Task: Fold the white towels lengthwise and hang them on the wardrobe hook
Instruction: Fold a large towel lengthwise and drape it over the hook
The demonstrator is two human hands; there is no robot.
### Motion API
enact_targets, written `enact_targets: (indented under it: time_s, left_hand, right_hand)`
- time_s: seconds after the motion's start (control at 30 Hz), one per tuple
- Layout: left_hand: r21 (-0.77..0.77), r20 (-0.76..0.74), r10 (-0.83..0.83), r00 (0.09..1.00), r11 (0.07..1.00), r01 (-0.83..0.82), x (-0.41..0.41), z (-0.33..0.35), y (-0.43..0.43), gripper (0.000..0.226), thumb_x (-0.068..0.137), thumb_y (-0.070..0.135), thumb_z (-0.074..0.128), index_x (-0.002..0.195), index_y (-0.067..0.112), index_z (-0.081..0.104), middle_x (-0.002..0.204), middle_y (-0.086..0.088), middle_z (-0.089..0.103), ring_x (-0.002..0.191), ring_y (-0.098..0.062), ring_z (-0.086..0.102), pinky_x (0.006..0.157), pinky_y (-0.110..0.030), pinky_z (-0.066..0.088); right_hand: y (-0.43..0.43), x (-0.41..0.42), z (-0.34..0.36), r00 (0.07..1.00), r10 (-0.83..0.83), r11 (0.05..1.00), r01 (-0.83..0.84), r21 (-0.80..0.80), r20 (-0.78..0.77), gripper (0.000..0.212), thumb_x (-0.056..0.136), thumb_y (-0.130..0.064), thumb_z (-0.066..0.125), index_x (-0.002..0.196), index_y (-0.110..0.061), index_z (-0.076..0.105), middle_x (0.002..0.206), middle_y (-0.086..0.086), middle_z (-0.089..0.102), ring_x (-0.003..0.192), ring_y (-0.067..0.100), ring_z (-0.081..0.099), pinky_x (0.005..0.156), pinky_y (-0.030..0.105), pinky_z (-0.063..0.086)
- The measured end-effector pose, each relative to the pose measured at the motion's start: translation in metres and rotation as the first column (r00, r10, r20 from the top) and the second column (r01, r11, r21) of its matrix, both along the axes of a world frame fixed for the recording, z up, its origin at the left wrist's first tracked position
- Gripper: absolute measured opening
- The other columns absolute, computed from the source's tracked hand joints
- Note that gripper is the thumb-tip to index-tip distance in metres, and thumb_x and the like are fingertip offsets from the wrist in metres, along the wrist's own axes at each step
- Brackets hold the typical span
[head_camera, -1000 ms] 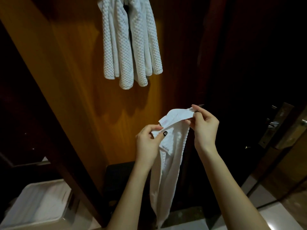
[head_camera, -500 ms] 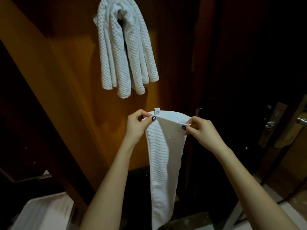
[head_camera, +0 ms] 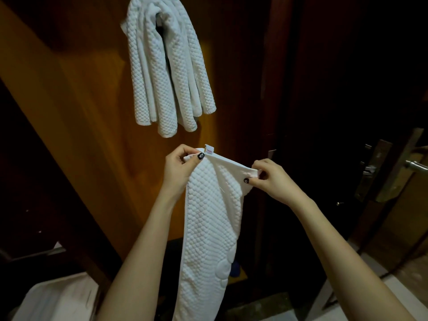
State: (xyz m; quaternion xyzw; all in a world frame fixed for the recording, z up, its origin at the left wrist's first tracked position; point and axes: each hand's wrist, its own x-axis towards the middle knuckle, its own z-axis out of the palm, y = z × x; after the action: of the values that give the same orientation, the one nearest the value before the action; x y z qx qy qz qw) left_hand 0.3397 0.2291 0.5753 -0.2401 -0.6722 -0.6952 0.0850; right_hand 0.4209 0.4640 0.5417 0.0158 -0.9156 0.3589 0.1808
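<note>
A white waffle-textured towel hangs down in front of me, folded narrow along its length. My left hand pinches its top left corner, beside a small label. My right hand pinches the top right corner, so the upper edge is stretched between them. Above, several white towels hang in a bunch on the orange-brown wardrobe panel. The hook that holds them is hidden under the cloth.
A white tray-like container sits at the lower left. A dark door with a metal handle and lock plate stands at the right. Pale floor shows at the lower right.
The held towel has turned from a crumpled corner into a flat strip with its top edge spread between both hands. The view has dropped, so the hung towels sit lower in frame.
</note>
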Motion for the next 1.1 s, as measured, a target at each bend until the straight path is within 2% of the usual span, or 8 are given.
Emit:
enact_targets:
  time_s: [0.13, 0.33, 0.47, 0.53, 0.67, 0.87, 0.97, 1.1]
  left_hand:
    - [0.026, 0.045, 0.060, 0.997, 0.998, -0.062, -0.006, -0.008, -0.012, 0.013, 0.087, 0.008, 0.068, 0.078, 0.018, 0.064, 0.083, -0.001, 0.070, 0.075, -0.012, 0.067, 0.061, -0.029, 0.056]
    - [0.013, 0.033, 0.127, 0.991, 0.992, -0.128, -0.012, -0.015, -0.023, 0.017, 0.086, 0.007, 0.068, 0.077, 0.020, 0.065, 0.075, 0.007, 0.069, 0.068, -0.002, 0.066, 0.054, -0.018, 0.051]
    - [0.011, 0.026, 0.129, 0.991, 0.992, -0.130, -0.010, -0.018, -0.026, 0.015, 0.085, 0.008, 0.069, 0.078, 0.020, 0.065, 0.073, 0.008, 0.069, 0.069, -0.001, 0.066, 0.055, -0.017, 0.051]
    - [0.006, 0.032, 0.137, 0.990, 0.990, -0.138, -0.010, -0.019, -0.024, 0.016, 0.085, 0.010, 0.070, 0.077, 0.023, 0.066, 0.075, 0.008, 0.070, 0.071, -0.004, 0.067, 0.056, -0.019, 0.051]
    - [0.012, 0.051, 0.156, 0.986, 0.988, -0.157, -0.016, -0.019, -0.023, 0.025, 0.084, 0.011, 0.071, 0.071, 0.032, 0.067, 0.078, 0.004, 0.069, 0.074, -0.010, 0.066, 0.059, -0.024, 0.051]
    - [0.049, 0.062, 0.181, 0.981, 0.982, -0.184, -0.022, -0.014, -0.023, 0.019, 0.082, 0.013, 0.072, 0.073, 0.028, 0.068, 0.081, 0.002, 0.070, 0.075, -0.010, 0.067, 0.058, -0.023, 0.052]
    - [-0.030, 0.004, 0.156, 0.988, 0.987, -0.155, -0.023, -0.011, -0.026, 0.024, 0.081, 0.007, 0.072, 0.070, 0.028, 0.068, 0.073, 0.011, 0.071, 0.070, 0.000, 0.065, 0.058, -0.016, 0.050]
    - [-0.160, -0.028, 0.111, 0.993, 0.980, -0.114, -0.023, 0.001, -0.036, 0.019, 0.079, 0.009, 0.075, 0.071, 0.024, 0.066, 0.073, 0.013, 0.069, 0.070, 0.000, 0.063, 0.059, -0.016, 0.050]
  right_hand:
    - [-0.015, 0.009, -0.008, 0.982, 0.098, 0.989, -0.079, 0.123, -0.159, 0.010, 0.085, -0.021, 0.067, 0.084, -0.021, 0.057, 0.116, -0.016, 0.052, 0.117, 0.007, 0.041, 0.098, 0.031, 0.039]
    - [-0.014, 0.013, -0.008, 0.995, -0.028, 0.999, 0.032, 0.043, -0.100, 0.011, 0.088, -0.035, 0.069, 0.088, -0.025, 0.063, 0.100, -0.009, 0.046, 0.104, 0.012, 0.041, 0.089, 0.026, 0.036]
    - [-0.005, 0.015, -0.010, 0.995, -0.041, 0.989, 0.054, 0.140, -0.094, 0.007, 0.089, -0.022, 0.067, 0.092, -0.015, 0.069, 0.094, -0.010, 0.051, 0.106, 0.012, 0.040, 0.098, 0.039, 0.037]
    - [-0.002, 0.017, -0.012, 0.996, -0.021, 0.996, 0.028, 0.081, -0.084, 0.005, 0.091, -0.019, 0.064, 0.091, -0.018, 0.069, 0.101, -0.008, 0.056, 0.113, 0.009, 0.038, 0.102, 0.030, 0.034]
    - [0.000, 0.024, -0.018, 0.996, 0.043, 0.993, -0.051, -0.107, -0.079, 0.015, 0.094, -0.022, 0.061, 0.087, -0.016, 0.072, 0.098, -0.013, 0.060, 0.110, -0.007, 0.040, 0.095, 0.015, 0.034]
    - [0.009, 0.015, -0.012, 0.999, 0.041, 0.974, -0.048, -0.223, -0.036, 0.022, 0.092, -0.023, 0.065, 0.071, -0.023, 0.064, 0.114, -0.007, 0.057, 0.106, 0.004, 0.053, 0.088, 0.014, 0.040]
    - [0.020, 0.009, -0.005, 0.995, -0.041, 0.969, 0.018, -0.248, -0.088, 0.026, 0.093, -0.025, 0.063, 0.068, -0.020, 0.060, 0.074, 0.001, 0.062, 0.072, 0.008, 0.057, 0.067, 0.032, 0.046]
    - [0.025, -0.003, 0.018, 0.966, -0.121, 0.989, 0.098, -0.108, -0.229, 0.023, 0.095, -0.025, 0.059, 0.073, -0.024, 0.052, 0.067, -0.004, 0.057, 0.058, 0.001, 0.050, 0.052, 0.017, 0.038]
